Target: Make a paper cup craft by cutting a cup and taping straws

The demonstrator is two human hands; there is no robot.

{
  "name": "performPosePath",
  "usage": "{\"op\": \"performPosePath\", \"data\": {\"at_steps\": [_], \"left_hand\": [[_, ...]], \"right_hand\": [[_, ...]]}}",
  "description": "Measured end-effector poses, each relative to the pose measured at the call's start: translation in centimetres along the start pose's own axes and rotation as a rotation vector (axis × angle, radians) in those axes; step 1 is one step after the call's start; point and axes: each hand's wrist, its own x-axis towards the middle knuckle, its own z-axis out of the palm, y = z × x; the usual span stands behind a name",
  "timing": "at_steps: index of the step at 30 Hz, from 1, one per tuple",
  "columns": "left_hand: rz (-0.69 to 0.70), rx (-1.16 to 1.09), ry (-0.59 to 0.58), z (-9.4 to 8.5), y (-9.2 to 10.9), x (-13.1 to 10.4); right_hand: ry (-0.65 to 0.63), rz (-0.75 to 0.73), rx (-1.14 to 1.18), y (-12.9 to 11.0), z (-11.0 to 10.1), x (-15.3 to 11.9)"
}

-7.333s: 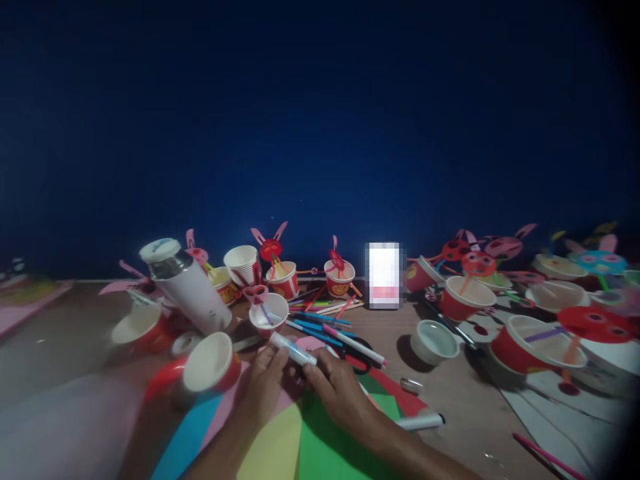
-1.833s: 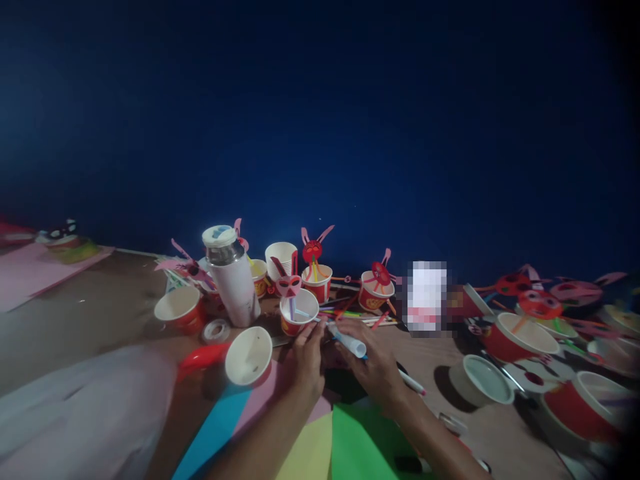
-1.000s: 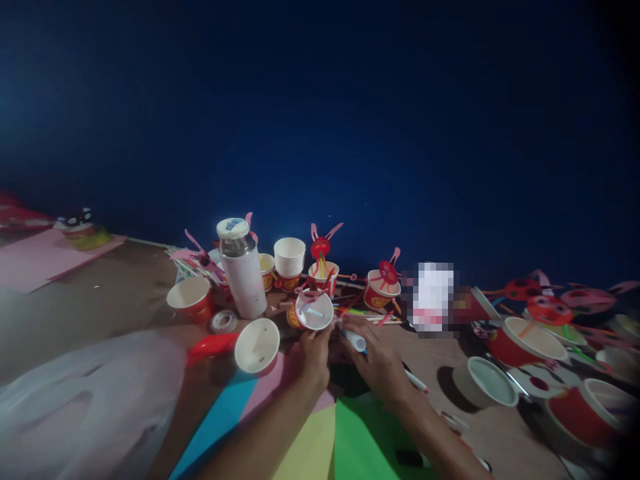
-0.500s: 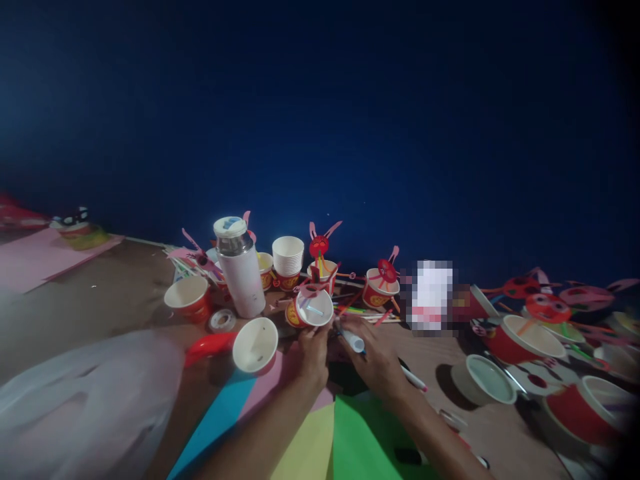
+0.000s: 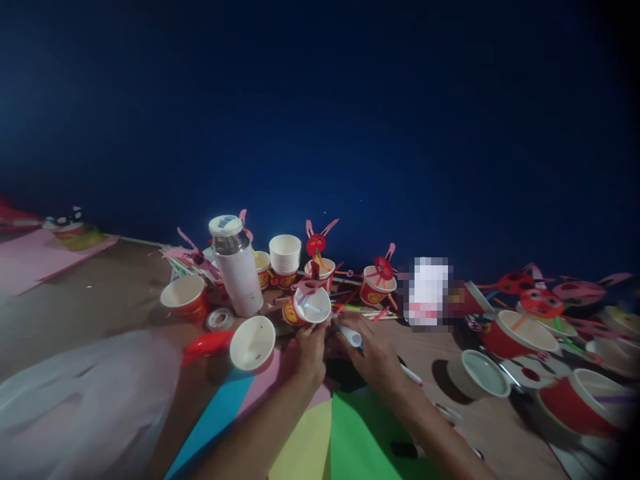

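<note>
My left hand [image 5: 311, 352] has its fingers closed on the underside of a tilted red-and-white paper cup [image 5: 314, 308], whose mouth faces me. A pink paper piece sits at the cup's upper rim, and a pale strip shows inside. Just to the right, my right hand [image 5: 373, 350] is closed around a white marker [image 5: 349, 335] whose near end points towards me. The marker's far end lies close to the cup's side; I cannot tell whether it touches. Below the hands are sheets of coloured paper, among them a green sheet [image 5: 370, 433] and a yellow sheet [image 5: 303, 440].
A white thermos [image 5: 239, 280] stands behind a loose paper cup [image 5: 253, 343], a tape roll [image 5: 220, 319] and a red object [image 5: 207, 348]. Stacked cups [image 5: 285, 257] and cups with paper figures line the blue wall. More cups and a water-filled bowl [image 5: 483, 375] are at right.
The whole view has shifted slightly, so everything sits a little farther left. Both hands keep nearly the same hold on the cup and the marker.
</note>
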Motion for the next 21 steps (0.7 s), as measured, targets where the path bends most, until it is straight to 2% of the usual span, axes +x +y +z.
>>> {"op": "performPosePath", "data": {"at_steps": [3,7,9,12,17,21], "left_hand": [[-0.009,0.006,-0.048,-0.1,0.0,-0.1],[0.010,0.020,-0.106,-0.1,0.1,-0.3],[0.014,0.025,-0.104,-0.2,0.2,-0.4],[0.003,0.024,-0.067,-0.1,0.3,-0.4],[-0.012,0.012,-0.029,0.0,0.4,-0.3],[-0.003,0.009,0.002,0.2,0.3,-0.1]], "right_hand": [[0.031,-0.001,-0.027,-0.1,-0.8,0.3],[0.084,0.008,-0.009,-0.4,-3.0,0.8],[0.063,0.031,-0.017,-0.5,-3.8,0.9],[-0.066,0.059,-0.083,-0.4,-3.8,1.0],[-0.365,0.088,-0.214,0.1,-1.5,0.5],[-0.436,0.043,-0.271,0.6,-0.4,0.1]]}}
